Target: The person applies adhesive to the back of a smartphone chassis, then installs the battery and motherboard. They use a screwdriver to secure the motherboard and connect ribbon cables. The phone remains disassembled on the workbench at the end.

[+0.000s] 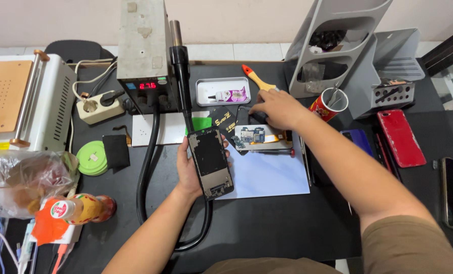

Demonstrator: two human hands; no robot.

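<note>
In the left hand (188, 170) an opened phone (210, 163) — right hand (277, 108) on dark parts (246, 117).

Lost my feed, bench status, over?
Left hand grips opened phone. Right hand on small dark part by circuit board. Hot-air wand stands close behind.

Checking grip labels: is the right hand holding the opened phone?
No. The left hand holds the opened phone; the right hand reaches toward the table's far side.
</note>
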